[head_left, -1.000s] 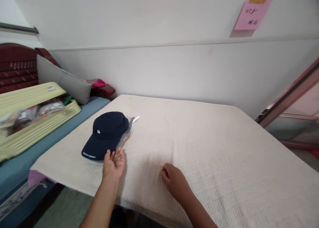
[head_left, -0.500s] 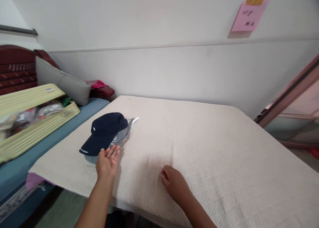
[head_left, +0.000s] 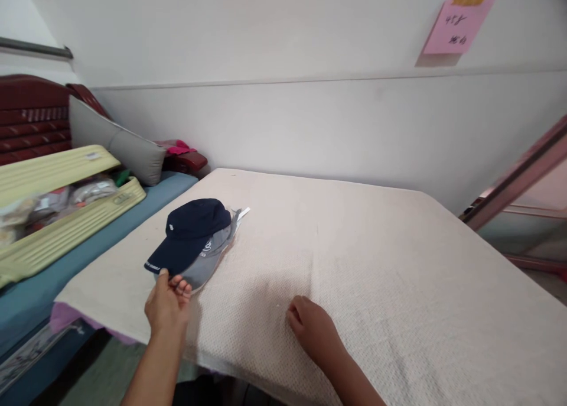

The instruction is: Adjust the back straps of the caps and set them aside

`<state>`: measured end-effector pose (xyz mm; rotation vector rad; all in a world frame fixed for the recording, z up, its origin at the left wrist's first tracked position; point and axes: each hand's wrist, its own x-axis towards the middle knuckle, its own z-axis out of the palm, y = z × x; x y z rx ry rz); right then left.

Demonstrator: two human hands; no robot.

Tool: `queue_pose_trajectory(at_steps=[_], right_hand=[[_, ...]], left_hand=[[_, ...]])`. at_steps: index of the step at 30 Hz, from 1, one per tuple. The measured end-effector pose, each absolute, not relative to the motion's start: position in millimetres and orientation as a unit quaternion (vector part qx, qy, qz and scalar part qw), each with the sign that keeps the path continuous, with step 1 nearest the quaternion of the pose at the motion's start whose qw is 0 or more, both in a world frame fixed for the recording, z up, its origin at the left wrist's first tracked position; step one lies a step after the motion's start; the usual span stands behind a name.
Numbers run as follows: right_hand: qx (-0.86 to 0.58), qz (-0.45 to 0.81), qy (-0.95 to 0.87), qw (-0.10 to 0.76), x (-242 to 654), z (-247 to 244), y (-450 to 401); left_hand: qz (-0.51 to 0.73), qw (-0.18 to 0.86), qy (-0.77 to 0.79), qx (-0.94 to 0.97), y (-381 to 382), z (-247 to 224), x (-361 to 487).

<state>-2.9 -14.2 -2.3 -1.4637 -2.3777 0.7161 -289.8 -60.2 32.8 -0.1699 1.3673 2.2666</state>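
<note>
L hand @ navy cap, grip unclr | R hand fisted, apart

Pink note: handwritten "45", rest unclear. Navy cap, grey cap: white lettering illegible.

Near the left edge of the cloth-covered table, a navy baseball cap hides much of a grey cap; the lettering on the navy brim is too small to read. Whether the left hand grips that brim cannot be told. The right hand hides its own fingertips.
</note>
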Motion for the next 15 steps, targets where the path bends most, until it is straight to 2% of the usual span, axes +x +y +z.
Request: queue_pose_trajectory(at_steps=[6,12,15], right_hand=[[-0.509,0.241,-0.817,0.128,-5.6,-0.7,-12.7],[-0.512,0.246,-0.813,0.132,-7.2,-1.6,-10.5],[-0.505,0.293,-0.793,0.174,-6.8,-1.7,-8.5]], left_hand=[[0.813,0.322,0.485,-0.004,-48.6,35.2,-291.6],[0.832,0.319,0.451,0.05,-32.4,43.1,-279.8],[0.827,0.326,0.446,0.108,-33.4,46.3,-254.8]])
